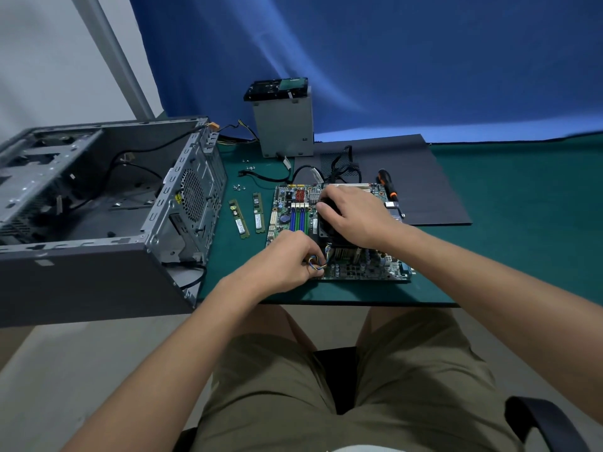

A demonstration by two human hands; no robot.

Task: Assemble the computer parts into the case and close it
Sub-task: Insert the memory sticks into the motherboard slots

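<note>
Labels (258, 220) on memory sticks (238, 218) too small to read

- No text legible anywhere.
- Left RAM (239, 222) & right RAM (258, 213): white labels, print too small to read.
- Case (98, 269): yellow sticker (178, 200) by rear grille, blurred.
- Board (359, 272): markings too small to read.

A blue curtain (391, 60) hangs behind the green table (505, 207); a black chair arm (543, 417) shows low right.
</note>
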